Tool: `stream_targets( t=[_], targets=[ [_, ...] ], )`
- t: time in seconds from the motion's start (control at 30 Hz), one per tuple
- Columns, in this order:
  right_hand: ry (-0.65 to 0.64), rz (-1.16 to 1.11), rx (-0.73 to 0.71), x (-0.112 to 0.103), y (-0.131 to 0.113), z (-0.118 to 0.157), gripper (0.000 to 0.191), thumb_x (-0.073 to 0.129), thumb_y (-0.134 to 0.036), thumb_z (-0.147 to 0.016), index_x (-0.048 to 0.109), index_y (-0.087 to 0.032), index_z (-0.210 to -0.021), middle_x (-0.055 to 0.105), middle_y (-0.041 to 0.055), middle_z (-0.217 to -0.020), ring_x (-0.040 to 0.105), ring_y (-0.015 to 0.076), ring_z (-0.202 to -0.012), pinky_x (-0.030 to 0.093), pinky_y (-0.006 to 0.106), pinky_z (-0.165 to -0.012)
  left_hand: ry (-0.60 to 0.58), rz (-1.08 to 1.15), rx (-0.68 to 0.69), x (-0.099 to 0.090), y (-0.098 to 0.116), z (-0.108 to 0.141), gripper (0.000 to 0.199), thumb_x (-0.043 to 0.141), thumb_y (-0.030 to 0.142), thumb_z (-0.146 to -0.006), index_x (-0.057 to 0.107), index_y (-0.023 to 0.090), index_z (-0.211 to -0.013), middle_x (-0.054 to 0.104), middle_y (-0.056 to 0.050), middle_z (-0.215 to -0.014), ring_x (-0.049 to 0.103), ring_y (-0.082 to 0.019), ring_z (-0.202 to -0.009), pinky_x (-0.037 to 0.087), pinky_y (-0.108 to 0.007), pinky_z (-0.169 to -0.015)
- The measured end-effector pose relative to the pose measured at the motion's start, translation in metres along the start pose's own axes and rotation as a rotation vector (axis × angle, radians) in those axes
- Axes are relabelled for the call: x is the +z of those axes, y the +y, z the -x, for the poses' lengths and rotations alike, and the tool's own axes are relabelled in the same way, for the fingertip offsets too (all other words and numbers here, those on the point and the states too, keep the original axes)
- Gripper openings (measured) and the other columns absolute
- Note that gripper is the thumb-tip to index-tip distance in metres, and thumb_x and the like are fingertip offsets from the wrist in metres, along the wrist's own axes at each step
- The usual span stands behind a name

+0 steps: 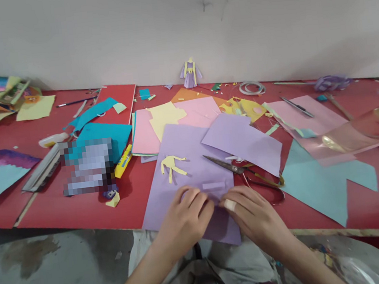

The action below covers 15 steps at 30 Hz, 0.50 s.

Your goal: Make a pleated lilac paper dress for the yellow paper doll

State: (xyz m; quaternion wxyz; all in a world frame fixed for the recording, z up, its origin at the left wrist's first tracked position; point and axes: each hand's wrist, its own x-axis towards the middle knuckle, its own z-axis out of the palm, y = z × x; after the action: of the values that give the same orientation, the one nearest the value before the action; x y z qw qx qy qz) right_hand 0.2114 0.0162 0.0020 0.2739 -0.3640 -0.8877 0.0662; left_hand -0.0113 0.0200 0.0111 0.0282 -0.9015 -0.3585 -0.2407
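Observation:
Both hands meet low over a large purple paper sheet (182, 197) at the table's front edge. My left hand (190, 210) is closed, its fingers curled and the tips turned toward the right. Opposite it, my right hand (252, 208) is closed in a pinch, with a pale wrap on one finger. Whatever lies between the fingertips is hidden, perhaps a bit of purple paper. Just beyond them a narrow purple paper strip (214, 185) lies on the sheet. A pale yellow paper figure (170, 163) lies farther left. Scissors (237, 168) rest partly open beside my right hand.
A yellow glue stick (123, 162), a blurred-out rectangular item (91, 167) and a metal ruler (44, 170) lie left. A purple-and-yellow paper doll (190, 72) leans on the wall. Light blue paper (318, 186), pink paper (330, 117) and a pen (297, 106) are at right.

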Motion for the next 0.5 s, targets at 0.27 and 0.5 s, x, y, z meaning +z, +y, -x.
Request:
stream_targets(
  t=[0.27, 0.5],
  targets=[
    [0.019, -0.146, 0.272, 0.005, -0.008, -0.013, 0.011, 0.053, -0.013, -0.096, 0.061, -0.020, -0.097, 0.065, 0.0061, -0.090, 0.061, 0.0194, -0.085, 0.053, 0.034, -0.074, -0.187, 0.335, -0.294, 0.003, -0.003, -0.006, 0.014, 0.048, 0.019, -0.101, 0.061, 0.018, -0.101, 0.065, -0.002, -0.098, 0.054, -0.020, -0.093, 0.045, -0.036, -0.083],
    [0.047, -0.042, 0.259, 0.008, -0.011, -0.014, 0.010, 0.052, -0.012, -0.096, 0.057, -0.020, -0.093, 0.062, 0.0070, -0.091, 0.058, 0.0201, -0.083, 0.050, 0.035, -0.074, -0.167, 0.288, -0.331, 0.005, 0.002, -0.009, 0.013, 0.050, 0.015, -0.097, 0.063, 0.019, -0.099, 0.062, -0.002, -0.094, 0.054, -0.021, -0.089, 0.045, -0.037, -0.080]
  ],
)
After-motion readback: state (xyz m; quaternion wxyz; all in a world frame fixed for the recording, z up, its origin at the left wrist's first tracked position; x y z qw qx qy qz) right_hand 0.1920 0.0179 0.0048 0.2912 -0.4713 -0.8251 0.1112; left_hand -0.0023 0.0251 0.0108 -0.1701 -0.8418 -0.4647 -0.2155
